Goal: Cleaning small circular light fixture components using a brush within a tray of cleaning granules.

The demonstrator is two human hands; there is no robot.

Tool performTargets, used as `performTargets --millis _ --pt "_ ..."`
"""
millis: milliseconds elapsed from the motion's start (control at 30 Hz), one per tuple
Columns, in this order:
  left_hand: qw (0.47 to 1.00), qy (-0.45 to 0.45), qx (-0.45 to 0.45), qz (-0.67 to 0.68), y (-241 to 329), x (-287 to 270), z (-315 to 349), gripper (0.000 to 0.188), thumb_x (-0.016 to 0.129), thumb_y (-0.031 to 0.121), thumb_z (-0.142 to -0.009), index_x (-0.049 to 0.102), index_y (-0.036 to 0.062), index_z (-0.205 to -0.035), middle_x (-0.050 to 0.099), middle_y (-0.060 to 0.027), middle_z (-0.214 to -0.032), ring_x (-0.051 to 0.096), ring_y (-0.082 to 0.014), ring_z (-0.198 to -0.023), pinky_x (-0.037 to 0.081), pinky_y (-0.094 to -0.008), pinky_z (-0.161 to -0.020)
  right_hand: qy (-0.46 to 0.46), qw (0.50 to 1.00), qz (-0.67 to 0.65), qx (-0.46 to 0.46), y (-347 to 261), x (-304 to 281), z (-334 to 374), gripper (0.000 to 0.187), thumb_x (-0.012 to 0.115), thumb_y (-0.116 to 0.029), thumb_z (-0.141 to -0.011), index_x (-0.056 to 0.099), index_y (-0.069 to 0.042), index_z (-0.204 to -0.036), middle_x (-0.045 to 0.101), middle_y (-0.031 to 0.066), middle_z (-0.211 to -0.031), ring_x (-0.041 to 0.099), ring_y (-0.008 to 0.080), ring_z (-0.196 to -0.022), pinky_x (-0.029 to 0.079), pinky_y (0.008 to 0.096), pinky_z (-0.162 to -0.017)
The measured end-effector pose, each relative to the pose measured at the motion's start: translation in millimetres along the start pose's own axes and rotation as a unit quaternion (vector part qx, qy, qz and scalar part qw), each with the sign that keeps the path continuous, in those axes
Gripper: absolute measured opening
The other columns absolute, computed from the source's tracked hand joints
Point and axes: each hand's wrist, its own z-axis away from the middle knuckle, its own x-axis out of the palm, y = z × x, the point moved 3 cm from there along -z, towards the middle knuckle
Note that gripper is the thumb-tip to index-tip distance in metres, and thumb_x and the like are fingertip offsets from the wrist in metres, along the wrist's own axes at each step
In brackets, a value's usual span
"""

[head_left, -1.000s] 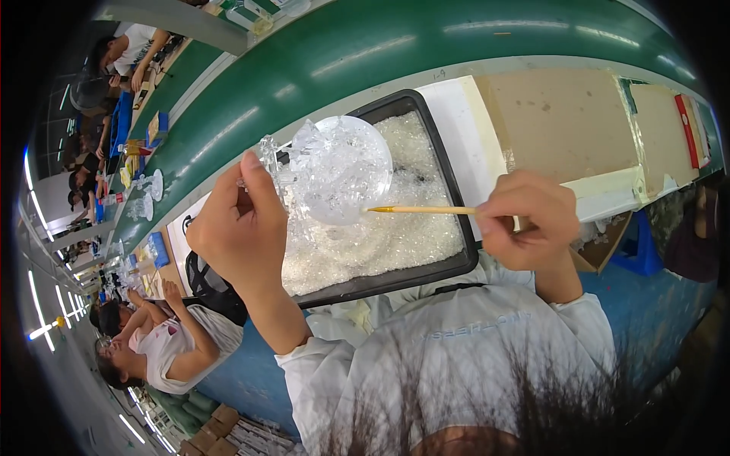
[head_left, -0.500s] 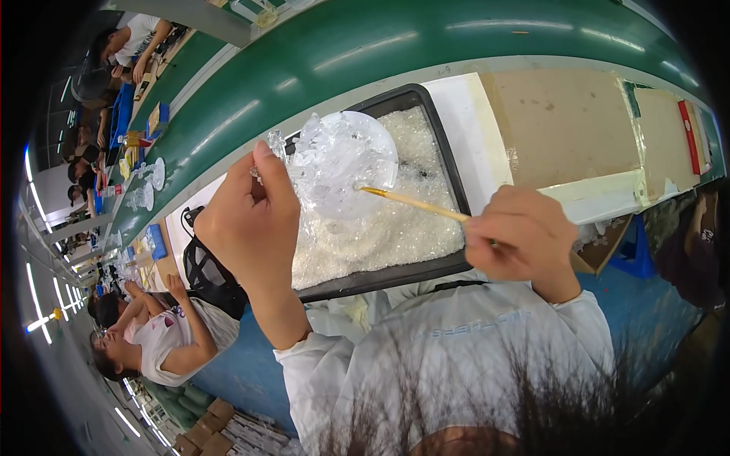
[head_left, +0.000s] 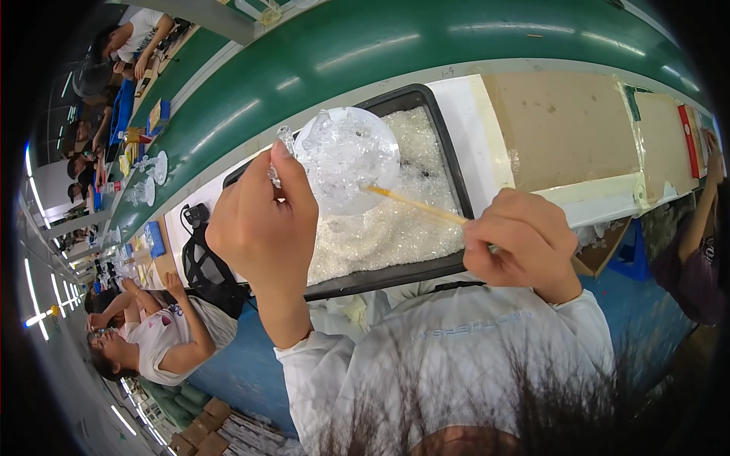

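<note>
My left hand is closed, thumb up, on part of a clear, glassy ornament. Beside and behind it a round white disc carries a heap of clear pieces; whether it joins the part in my fingers I cannot tell. My right hand pinches a thin wooden brush. Its amber-coloured tip touches or hovers just over the lower right of the disc. Below lies a black tray filled with sparkling white granules.
Brown boards lie right of the tray, with a red object beyond. A black strapped item rests left. Behind runs a green bench. People sit along the left; another person's arm shows at the far right.
My left hand has shifted slightly right, and the disc has turned or tilted a little. The brush tip has moved slightly right. At the far right, the other person's arm has risen to the red object.
</note>
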Motion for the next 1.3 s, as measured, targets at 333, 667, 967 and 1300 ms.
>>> performTargets --millis 333,667,967,1300 --pt "0.993 0.017 0.119 0.011 8.9 -4.0 1.1 0.009 0.076 0.007 -0.084 0.070 0.0010 -0.082 0.058 -0.0045 -0.058 0.058 -0.0217 -0.049 0.047 -0.0303 -0.050 -0.038 0.999 0.018 0.023 -2.6 8.2 -15.8 0.018 0.070 0.009 -0.067 0.066 0.001 -0.083 0.060 0.0083 -0.067 0.057 0.0204 -0.051 0.044 0.0284 -0.045" --pt "0.990 0.015 0.142 -0.006 13.9 -8.1 3.3 0.009 0.075 0.005 -0.086 0.070 -0.0020 -0.083 0.056 -0.0047 -0.057 0.057 -0.0203 -0.048 0.049 -0.0303 -0.052 -0.006 0.999 0.040 -0.022 -5.0 15.4 -14.6 0.017 0.070 0.008 -0.068 0.066 -0.001 -0.082 0.061 0.0081 -0.071 0.058 0.0203 -0.053 0.046 0.0290 -0.046" --pt "0.988 0.019 0.153 -0.002 13.0 -10.4 6.1 0.009 0.075 0.005 -0.086 0.070 -0.0026 -0.083 0.054 -0.0048 -0.057 0.056 -0.0208 -0.048 0.048 -0.0309 -0.052 -0.012 0.998 0.053 -0.032 -4.0 20.5 -14.5 0.018 0.072 0.007 -0.068 0.065 0.000 -0.083 0.059 0.0081 -0.068 0.057 0.0211 -0.053 0.045 0.0300 -0.045" --pt "0.989 0.021 0.144 0.006 8.6 -11.0 7.4 0.010 0.075 0.005 -0.086 0.070 -0.0022 -0.083 0.055 -0.0052 -0.057 0.055 -0.0211 -0.048 0.048 -0.0312 -0.051 0.028 0.995 0.077 -0.059 2.6 10.5 -18.8 0.023 0.070 0.010 -0.065 0.065 0.000 -0.085 0.061 0.0070 -0.068 0.057 0.0197 -0.052 0.046 0.0282 -0.045"
